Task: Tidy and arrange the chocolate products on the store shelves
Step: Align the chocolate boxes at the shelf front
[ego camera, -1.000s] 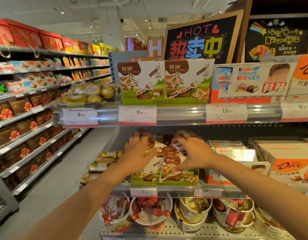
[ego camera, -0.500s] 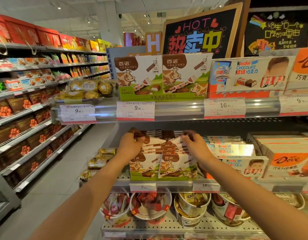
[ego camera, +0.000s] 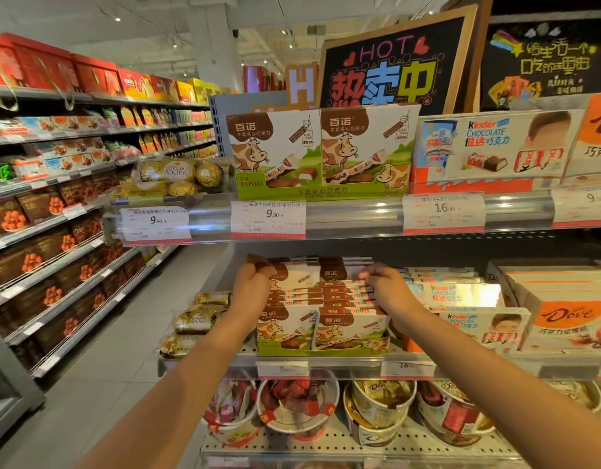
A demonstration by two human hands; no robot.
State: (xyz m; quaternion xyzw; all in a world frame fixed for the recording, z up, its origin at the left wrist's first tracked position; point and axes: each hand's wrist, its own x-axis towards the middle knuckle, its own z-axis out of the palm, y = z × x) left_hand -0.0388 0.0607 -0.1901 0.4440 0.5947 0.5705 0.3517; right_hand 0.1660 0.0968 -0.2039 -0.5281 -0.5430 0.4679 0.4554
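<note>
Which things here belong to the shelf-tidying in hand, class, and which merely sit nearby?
In hand: left hand and right hand on the cow-print chocolate boxes.
Nearby: Kinder boxes, Dove boxes, Ferrero Rocher packs, tubs below.

Bright ceiling lighting; shelf-rail glare; wide-angle bending at edges.

Both forearms are bare to the frame's lower edge, with no sleeves. The left hand (ego camera: 251,288) and right hand (ego camera: 387,290) wear no gloves, rings or watch.
</note>
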